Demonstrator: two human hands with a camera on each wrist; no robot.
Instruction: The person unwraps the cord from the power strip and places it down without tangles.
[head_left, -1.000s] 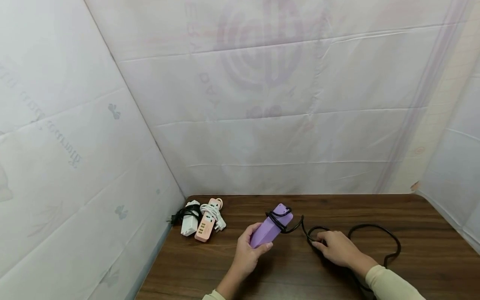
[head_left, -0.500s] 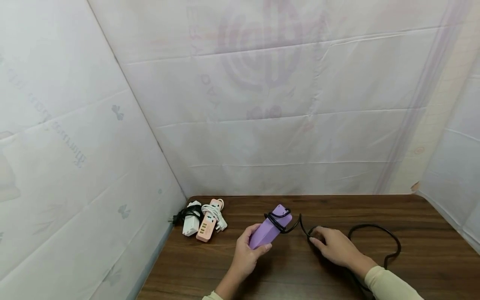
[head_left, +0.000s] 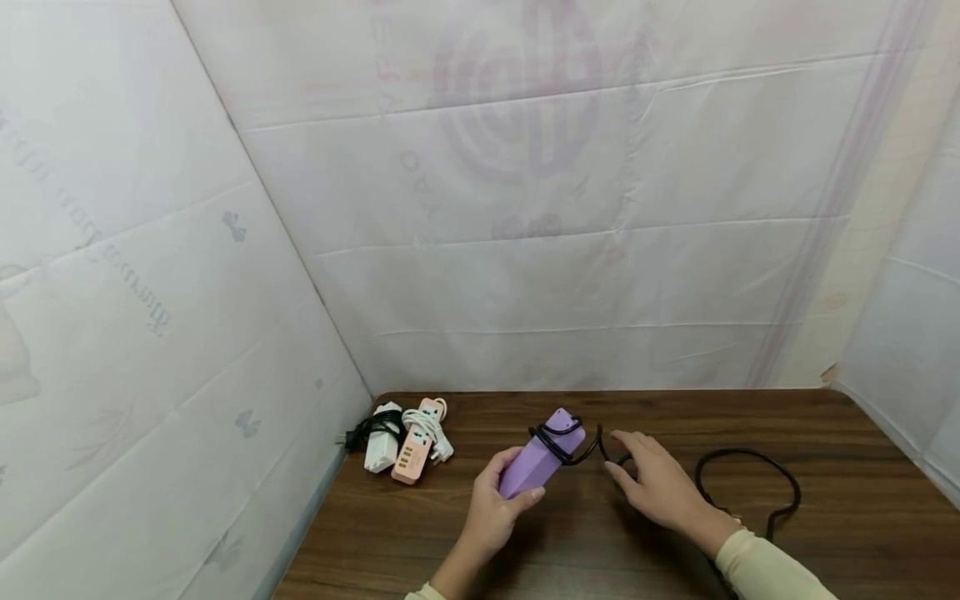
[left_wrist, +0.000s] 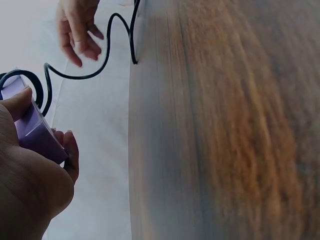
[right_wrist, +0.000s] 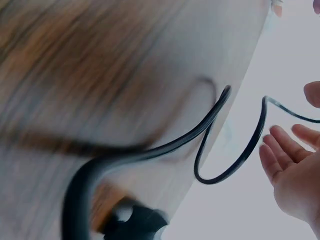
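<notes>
L hand round strip, lifted

The power strip was lilac, its cord black — the table dark wood-grain brown, the sleeves pale cream.

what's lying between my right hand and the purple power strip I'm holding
In the head view, only a black cord loop over bare wooden table separates the right hand from the purple power strip.

On the table, two cord-wrapped power strips are lying at the far left corner. Right of them, the left hand is holding a power strip, its cord trailing right past the right hand.
</notes>
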